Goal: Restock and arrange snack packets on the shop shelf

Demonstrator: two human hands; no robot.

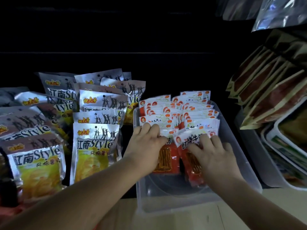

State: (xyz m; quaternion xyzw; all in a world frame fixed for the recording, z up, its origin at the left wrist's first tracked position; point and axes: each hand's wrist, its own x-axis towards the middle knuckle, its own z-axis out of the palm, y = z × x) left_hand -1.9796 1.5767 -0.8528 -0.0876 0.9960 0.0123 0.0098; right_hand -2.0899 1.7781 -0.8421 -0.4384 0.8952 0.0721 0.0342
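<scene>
Inside clear bin (pixel 169 203), your left hand (pixel 147 144) curls over front red packets (pixel 166 157); right hand (pixel 215 153) lies flat. Judged light, floppy, slick: pinch white tops.

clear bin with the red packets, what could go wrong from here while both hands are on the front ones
1. The front of the clear bin is bare, so the front red packets under the left hand and right hand may slump flat when released.
2. Pressing back could crumple the packed rows behind.
3. The silver chip bags stand right beside the bin; a careless pull-back might topple one.
</scene>
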